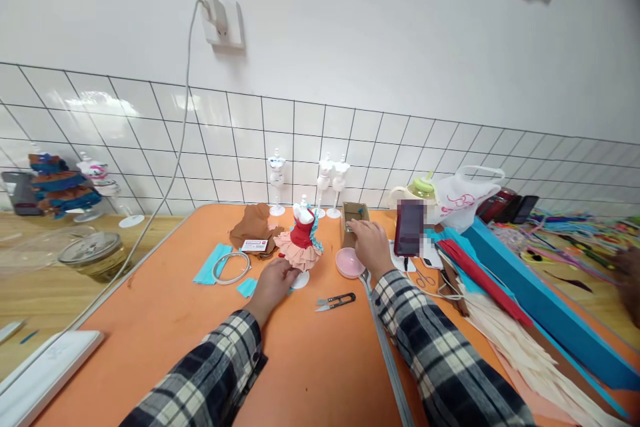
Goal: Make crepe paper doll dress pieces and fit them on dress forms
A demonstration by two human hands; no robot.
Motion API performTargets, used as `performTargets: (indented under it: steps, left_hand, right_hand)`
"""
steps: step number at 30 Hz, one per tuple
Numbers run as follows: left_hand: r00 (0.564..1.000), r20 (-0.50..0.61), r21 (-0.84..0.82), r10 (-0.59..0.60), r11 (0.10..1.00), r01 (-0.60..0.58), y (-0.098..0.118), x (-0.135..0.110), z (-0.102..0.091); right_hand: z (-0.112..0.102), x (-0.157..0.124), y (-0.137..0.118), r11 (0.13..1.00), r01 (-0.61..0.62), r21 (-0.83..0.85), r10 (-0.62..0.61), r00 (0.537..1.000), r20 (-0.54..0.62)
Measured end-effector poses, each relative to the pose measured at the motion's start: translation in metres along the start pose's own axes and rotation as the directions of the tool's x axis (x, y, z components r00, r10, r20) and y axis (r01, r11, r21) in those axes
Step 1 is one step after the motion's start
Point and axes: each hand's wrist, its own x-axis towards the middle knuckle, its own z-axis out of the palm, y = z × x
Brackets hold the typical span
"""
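A small mannequin point(303, 240) in a red top and pink ruffled skirt stands on a white round base on the orange table point(165, 320). My left hand point(274, 284) rests at that base with fingers curled round it. My right hand point(369, 243) reaches into a small brown cardboard box point(353, 215), fingers bent; what they touch is hidden. A pink round dish point(349, 262) lies just left of my right wrist. Black thread snips point(336, 301) lie between my forearms.
Brown fabric point(254, 227), a white card, a wire ring and blue fabric scraps point(213, 262) lie left of the mannequin. Three bare white mannequins point(277, 180) stand by the tiled wall. A phone point(409, 228), scissors, a white bag, blue and red paper sheets sit right.
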Motion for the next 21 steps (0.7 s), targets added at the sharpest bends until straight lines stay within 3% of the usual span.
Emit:
performTargets:
  steps: [2, 6, 8, 10, 13, 16, 18, 21]
  left_hand:
    - [1.0, 0.003, 0.009, -0.004, 1.0, 0.004, 0.001, 0.0, 0.0]
    - [1.0, 0.0, 0.051, -0.021, 0.998, 0.021, 0.006, -0.002, 0.0]
    - [0.999, -0.023, 0.09, -0.044, 0.995, 0.046, 0.009, -0.005, -0.003]
    - [0.996, -0.059, 0.133, -0.06, 0.989, 0.067, 0.01, -0.009, -0.012]
    - [0.991, -0.119, 0.199, -0.068, 0.976, 0.091, 0.0, -0.009, -0.034]
    - [0.967, -0.251, 0.343, -0.049, 0.929, 0.136, -0.021, -0.003, -0.053]
    - [0.964, -0.259, 0.353, -0.069, 0.922, 0.161, -0.035, 0.001, -0.058]
    - [0.953, -0.256, 0.299, -0.161, 0.925, 0.236, -0.049, 0.002, -0.058]
  right_hand:
    - [0.005, -0.024, -0.011, 0.991, 0.087, 0.097, -0.068, 0.981, -0.183]
    - [0.017, -0.082, -0.039, 0.912, 0.275, 0.303, -0.142, 0.907, -0.396]
    - [0.019, -0.105, -0.049, 0.859, 0.304, 0.411, -0.192, 0.937, -0.292]
    - [0.02, -0.119, -0.055, 0.831, 0.245, 0.499, -0.198, 0.969, -0.147]
    - [0.02, -0.124, -0.06, 0.832, 0.199, 0.518, -0.221, 0.975, -0.02]
    - [0.021, -0.12, -0.077, 0.832, 0.308, 0.462, -0.36, 0.933, 0.026]
    - [0.022, -0.117, -0.096, 0.801, 0.405, 0.441, -0.481, 0.874, 0.072]
    - [0.024, -0.112, -0.126, 0.79, 0.42, 0.446, -0.508, 0.856, 0.093]
